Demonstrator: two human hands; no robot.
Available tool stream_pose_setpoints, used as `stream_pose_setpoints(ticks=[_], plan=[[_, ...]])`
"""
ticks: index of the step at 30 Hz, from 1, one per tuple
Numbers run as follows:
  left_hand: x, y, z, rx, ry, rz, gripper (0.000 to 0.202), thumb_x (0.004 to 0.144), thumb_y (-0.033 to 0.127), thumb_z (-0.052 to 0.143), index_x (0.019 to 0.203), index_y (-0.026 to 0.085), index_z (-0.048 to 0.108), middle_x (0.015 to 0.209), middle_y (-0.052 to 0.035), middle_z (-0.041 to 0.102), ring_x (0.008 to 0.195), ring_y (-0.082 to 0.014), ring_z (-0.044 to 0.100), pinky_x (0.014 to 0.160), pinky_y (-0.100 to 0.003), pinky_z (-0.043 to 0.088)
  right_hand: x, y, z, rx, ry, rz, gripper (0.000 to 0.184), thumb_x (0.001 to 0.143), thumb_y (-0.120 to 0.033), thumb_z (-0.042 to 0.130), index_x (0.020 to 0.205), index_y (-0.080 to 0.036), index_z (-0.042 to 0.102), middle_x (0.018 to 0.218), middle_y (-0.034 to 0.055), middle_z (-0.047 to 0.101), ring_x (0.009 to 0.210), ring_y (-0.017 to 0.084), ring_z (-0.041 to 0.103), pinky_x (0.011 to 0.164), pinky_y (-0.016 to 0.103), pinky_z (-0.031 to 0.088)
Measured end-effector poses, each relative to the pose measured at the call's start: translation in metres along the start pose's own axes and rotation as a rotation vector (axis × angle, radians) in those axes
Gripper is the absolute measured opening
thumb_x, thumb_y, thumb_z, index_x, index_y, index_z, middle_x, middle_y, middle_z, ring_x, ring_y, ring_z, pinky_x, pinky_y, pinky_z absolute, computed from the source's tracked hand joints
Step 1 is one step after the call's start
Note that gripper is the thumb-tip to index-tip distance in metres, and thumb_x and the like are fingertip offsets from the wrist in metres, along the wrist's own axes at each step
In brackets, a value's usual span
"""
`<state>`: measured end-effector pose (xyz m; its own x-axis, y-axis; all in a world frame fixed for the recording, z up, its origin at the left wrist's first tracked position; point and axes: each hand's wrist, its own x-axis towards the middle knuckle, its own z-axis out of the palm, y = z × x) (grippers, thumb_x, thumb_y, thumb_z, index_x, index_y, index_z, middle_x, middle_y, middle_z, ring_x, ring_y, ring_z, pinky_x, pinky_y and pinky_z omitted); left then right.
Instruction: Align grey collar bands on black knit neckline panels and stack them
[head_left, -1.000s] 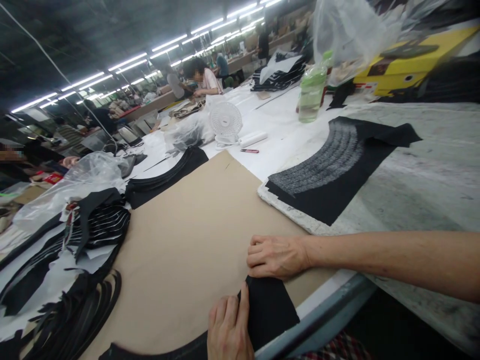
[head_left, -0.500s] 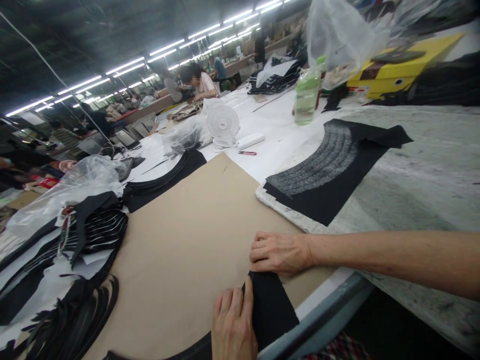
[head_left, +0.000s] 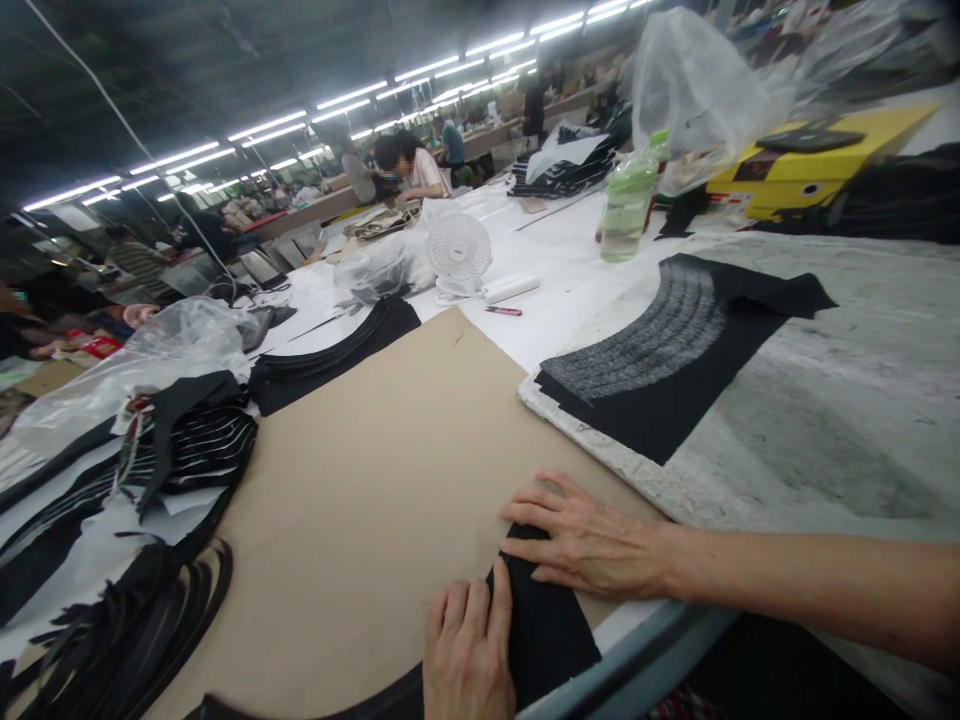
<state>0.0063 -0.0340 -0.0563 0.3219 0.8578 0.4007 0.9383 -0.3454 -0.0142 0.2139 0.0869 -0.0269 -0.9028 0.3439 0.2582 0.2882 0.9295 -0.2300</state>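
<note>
A black fabric piece lies at the near edge of a brown paper sheet. My left hand rests flat on its left side, fingers together and stretched out. My right hand lies flat across its upper end with the fingers spread. Neither hand grips anything.
A fanned stack of black curved pieces sits on a grey board to the right. Black strips and striped pieces pile at left beside a plastic bag. Farther back stand a small white fan, a green bottle and a yellow box. Other people work at far tables.
My right hand has opened from curled fingers to spread ones and moved down onto the black piece's upper end. My left hand has barely moved.
</note>
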Motion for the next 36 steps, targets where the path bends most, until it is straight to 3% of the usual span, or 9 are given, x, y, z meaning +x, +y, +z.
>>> stream_pose_setpoints(ticks=[11,16,20,22,25,28,30,33,36], plan=[[0.000,0.002,0.000,0.021,0.027,-0.014,0.049,0.080,0.002,0.042,0.125,0.012,0.058,0.090,-0.0057,0.061,0.087,-0.0211,0.049,0.087,-0.037,0.036,-0.008,0.006,0.001,-0.007,-0.057,0.104,0.043,0.097,-0.038,0.049,0.138,-0.026,0.047,0.138,0.0077,0.052,0.131,0.026,0.040,0.113,0.058,0.010],[0.002,0.004,-0.003,0.014,0.055,-0.010,0.047,0.080,0.002,0.041,0.124,0.011,0.058,0.088,-0.0052,0.060,0.085,-0.0205,0.049,0.087,-0.036,0.036,-0.006,-0.001,-0.005,-0.036,0.034,0.223,0.047,0.095,-0.032,0.050,0.140,-0.019,0.044,0.137,0.0108,0.052,0.132,0.024,0.040,0.115,0.057,0.004],[-0.001,0.008,-0.002,-0.015,0.061,-0.045,0.048,0.081,0.002,0.040,0.126,0.009,0.056,0.088,-0.0055,0.061,0.086,-0.0213,0.051,0.089,-0.038,0.036,-0.002,-0.016,-0.005,0.005,-0.020,0.145,0.057,0.092,-0.030,0.056,0.145,-0.022,0.036,0.144,0.0075,0.046,0.138,0.023,0.032,0.116,0.056,0.005],[-0.006,0.010,0.000,-0.040,0.107,-0.076,0.050,0.081,0.003,0.037,0.128,0.008,0.054,0.092,-0.0073,0.064,0.089,-0.0227,0.052,0.090,-0.039,0.036,-0.001,-0.021,-0.001,0.046,-0.060,0.106,0.061,0.091,-0.034,0.057,0.146,-0.022,0.033,0.144,0.0075,0.047,0.139,0.024,0.030,0.115,0.057,0.005],[-0.019,0.012,0.001,-0.092,0.177,-0.114,0.053,0.081,0.003,0.037,0.132,0.009,0.050,0.107,-0.0093,0.067,0.099,-0.0237,0.054,0.092,-0.039,0.035,0.000,-0.025,0.005,0.059,-0.066,0.156,0.055,0.094,-0.030,0.051,0.145,-0.020,0.034,0.143,0.0089,0.047,0.137,0.024,0.033,0.114,0.060,0.006],[-0.032,0.013,0.002,-0.121,0.145,-0.139,0.056,0.080,0.003,0.039,0.135,0.011,0.047,0.122,-0.0068,0.065,0.112,-0.0234,0.052,0.095,-0.038,0.034,0.003,-0.033,0.006,0.040,-0.027,0.206,0.051,0.095,-0.020,0.045,0.145,-0.019,0.036,0.144,0.0102,0.046,0.136,0.024,0.037,0.114,0.060,0.012],[-0.038,0.014,0.001,-0.094,0.114,-0.147,0.059,0.080,0.002,0.039,0.138,0.011,0.044,0.128,-0.0059,0.062,0.120,-0.0238,0.048,0.097,-0.038,0.034,0.007,-0.040,0.005,0.049,-0.029,0.166,0.055,0.093,-0.017,0.047,0.146,-0.020,0.033,0.145,0.0098,0.045,0.137,0.023,0.035,0.115,0.059,0.013],[-0.041,0.014,-0.002,-0.043,0.079,-0.143,0.060,0.079,0.001,0.040,0.138,0.010,0.043,0.133,-0.0062,0.059,0.126,-0.0242,0.045,0.100,-0.039,0.034,0.010,-0.048,0.006,0.095,-0.109,0.086,0.063,0.091,-0.022,0.053,0.149,-0.020,0.027,0.147,0.0092,0.042,0.138,0.024,0.032,0.116,0.057,0.010],[-0.038,0.011,-0.006,-0.035,0.086,-0.112,0.058,0.079,0.002,0.039,0.136,0.010,0.047,0.133,-0.0052,0.059,0.123,-0.0233,0.048,0.099,-0.038,0.037,0.012,-0.050,0.005,0.120,-0.167,0.108,0.061,0.094,-0.024,0.051,0.149,-0.023,0.026,0.148,0.0079,0.041,0.138,0.023,0.034,0.116,0.058,0.008]])
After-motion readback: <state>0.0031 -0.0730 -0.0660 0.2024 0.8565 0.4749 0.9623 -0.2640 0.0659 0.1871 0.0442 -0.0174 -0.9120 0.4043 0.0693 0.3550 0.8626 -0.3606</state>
